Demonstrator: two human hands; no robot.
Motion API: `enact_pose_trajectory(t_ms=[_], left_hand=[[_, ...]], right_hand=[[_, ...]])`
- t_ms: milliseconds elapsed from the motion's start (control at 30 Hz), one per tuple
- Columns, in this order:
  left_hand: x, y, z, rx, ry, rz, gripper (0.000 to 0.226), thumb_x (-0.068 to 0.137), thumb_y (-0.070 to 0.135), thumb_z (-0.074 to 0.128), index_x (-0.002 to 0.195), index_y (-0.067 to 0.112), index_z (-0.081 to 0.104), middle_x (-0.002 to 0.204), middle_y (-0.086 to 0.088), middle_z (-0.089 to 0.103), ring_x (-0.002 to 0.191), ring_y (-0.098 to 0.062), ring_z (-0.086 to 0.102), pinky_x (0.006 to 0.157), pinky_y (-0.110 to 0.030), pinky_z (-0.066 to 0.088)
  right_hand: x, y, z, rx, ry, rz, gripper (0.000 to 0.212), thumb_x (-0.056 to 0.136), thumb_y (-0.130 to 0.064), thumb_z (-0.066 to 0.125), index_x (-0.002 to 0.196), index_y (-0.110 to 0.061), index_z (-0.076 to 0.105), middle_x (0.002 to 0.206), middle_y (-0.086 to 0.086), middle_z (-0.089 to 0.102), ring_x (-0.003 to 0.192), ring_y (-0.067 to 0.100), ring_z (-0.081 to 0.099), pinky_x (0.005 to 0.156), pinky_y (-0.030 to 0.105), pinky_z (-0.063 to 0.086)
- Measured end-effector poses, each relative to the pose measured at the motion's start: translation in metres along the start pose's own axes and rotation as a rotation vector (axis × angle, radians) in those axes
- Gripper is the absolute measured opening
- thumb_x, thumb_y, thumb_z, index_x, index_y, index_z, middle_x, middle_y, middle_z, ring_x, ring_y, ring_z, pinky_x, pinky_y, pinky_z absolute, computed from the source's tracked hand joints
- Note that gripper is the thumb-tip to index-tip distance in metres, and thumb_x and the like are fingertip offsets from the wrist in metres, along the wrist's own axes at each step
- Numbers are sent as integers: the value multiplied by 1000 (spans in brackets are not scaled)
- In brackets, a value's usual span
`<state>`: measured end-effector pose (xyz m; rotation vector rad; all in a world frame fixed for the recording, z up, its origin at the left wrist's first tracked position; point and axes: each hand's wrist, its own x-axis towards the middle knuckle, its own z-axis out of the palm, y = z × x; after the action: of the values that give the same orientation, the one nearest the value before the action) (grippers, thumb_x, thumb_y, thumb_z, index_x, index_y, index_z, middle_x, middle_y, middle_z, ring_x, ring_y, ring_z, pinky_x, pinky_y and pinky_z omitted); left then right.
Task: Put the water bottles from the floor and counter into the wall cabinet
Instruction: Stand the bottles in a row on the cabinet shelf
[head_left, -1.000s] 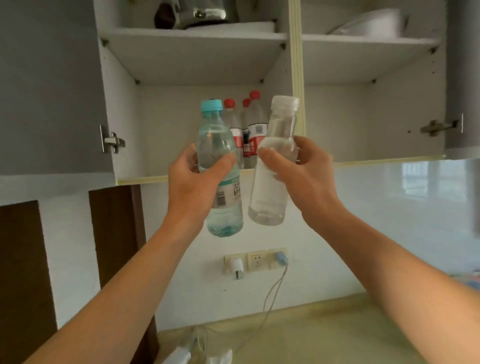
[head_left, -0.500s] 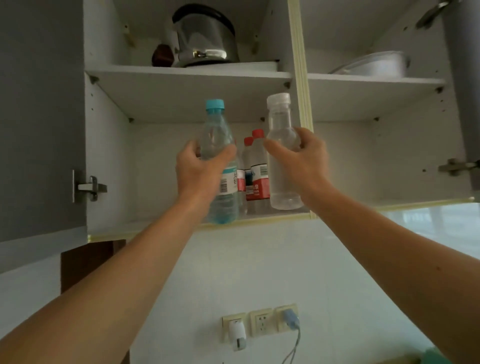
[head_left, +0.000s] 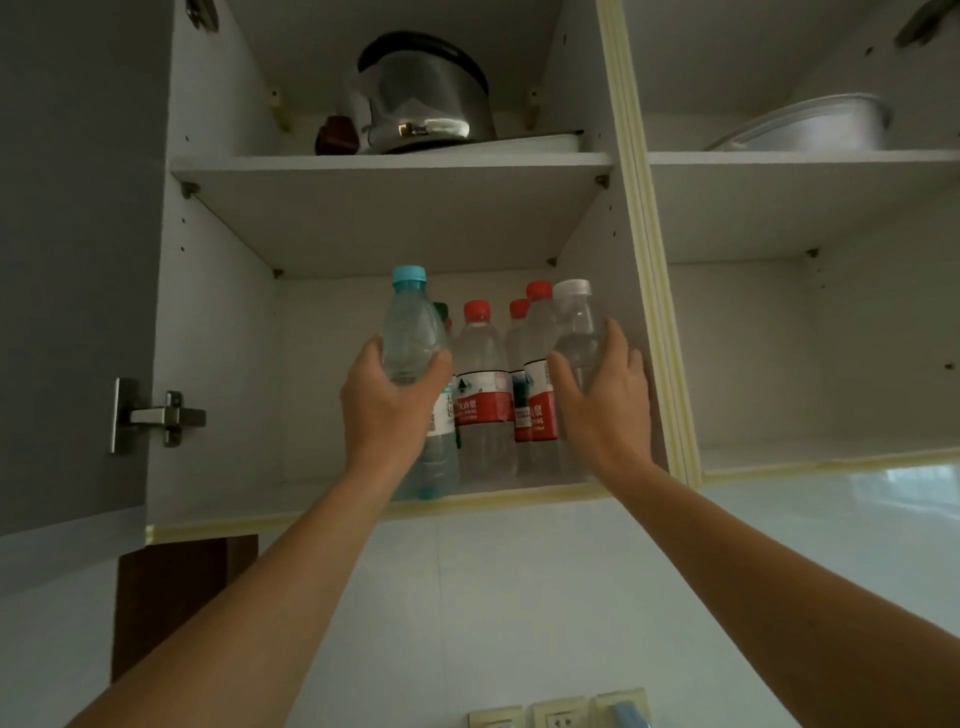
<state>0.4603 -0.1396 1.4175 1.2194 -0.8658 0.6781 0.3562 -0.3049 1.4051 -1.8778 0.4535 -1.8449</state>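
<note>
The left hand (head_left: 387, 400) hugs the blue-capped bottle (head_left: 415, 374), and the right hand (head_left: 605, 395) hugs the white-capped bottle (head_left: 576, 338), standing them on the cabinet shelf (head_left: 311, 501) beside the red-capped bottles (head_left: 483, 389).

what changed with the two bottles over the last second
Both hands lifted their bottles from below the cabinet onto the lower shelf. The left hand now holds the blue-capped bottle at the shelf's front edge; the right hand holds the white-capped bottle beside the red-capped bottles. Neither is let go. The red-capped bottles and the pot above stayed put.
</note>
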Motion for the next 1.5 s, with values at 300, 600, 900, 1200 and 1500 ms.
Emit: enact_pose_trajectory(t_ms=[300,600,900,1200,1500], left_hand=[[6,-25,6,134,15,59,54,87,49,71,129,20,56,115,-2,63,99,-17,65,81,-34,57],[11,-25,-3,262,6,62,60,87,51,71,132,15,54,117,-5,60,102,-21,62,83,-35,56],[23,-26,-25,329,-67,-1,52,85,48,74,121,14,58,109,-8,65,96,-25,65,83,-42,57],[34,-32,-51,342,-104,-45,44,86,44,75,118,18,61,104,-2,69,91,-17,66,68,-26,49],[47,-44,-69,372,-97,-62,44,84,45,77,117,22,61,103,1,69,87,-11,65,66,-24,49]], right_hand=[[3,19,10,-253,38,-185,62,103,-52,37,154,-23,17,144,10,37,127,28,44,91,41,47],[3,20,9,-285,-37,-191,62,105,-44,41,156,-22,13,152,14,27,137,34,33,107,49,41],[-20,-12,15,-314,-207,-549,60,101,-39,55,153,-19,32,161,10,18,149,33,19,116,52,32],[-19,-33,55,-85,-473,-161,97,91,-20,72,159,-25,3,156,15,22,134,40,45,107,52,44],[-26,-31,54,76,-490,-86,103,79,-18,84,155,-26,16,134,9,53,112,27,62,96,48,56]])
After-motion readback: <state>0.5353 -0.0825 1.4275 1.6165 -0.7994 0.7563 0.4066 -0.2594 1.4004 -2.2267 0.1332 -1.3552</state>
